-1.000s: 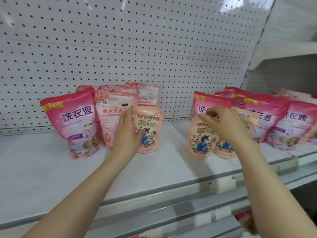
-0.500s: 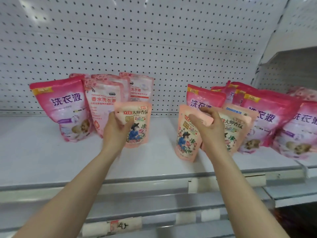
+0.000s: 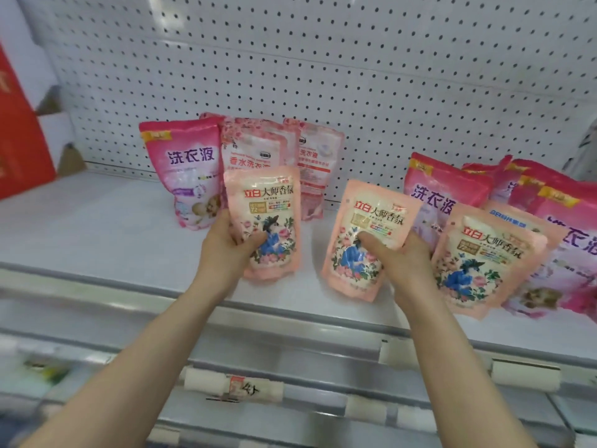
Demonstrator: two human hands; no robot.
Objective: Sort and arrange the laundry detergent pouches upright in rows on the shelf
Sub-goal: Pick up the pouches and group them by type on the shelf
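Peach plastic pouches printed with a blue-dressed figure and roses fill both hands: the left hand (image 3: pixel 226 250) grips one pouch (image 3: pixel 266 221) upright, the right hand (image 3: pixel 399 260) grips a second (image 3: pixel 365 240), tilted — now lifted clear of a third peach pouch (image 3: pixel 484 263) beside it. All sit above the white metal shelf (image 3: pixel 97 227), before white pegboard (image 3: pixel 323 76).

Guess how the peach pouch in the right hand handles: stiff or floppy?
Probably floppy: the peach pouch looks creased around the right hand. Its glossy film may be slippery. Tilted as it is, it would likely tip if released.
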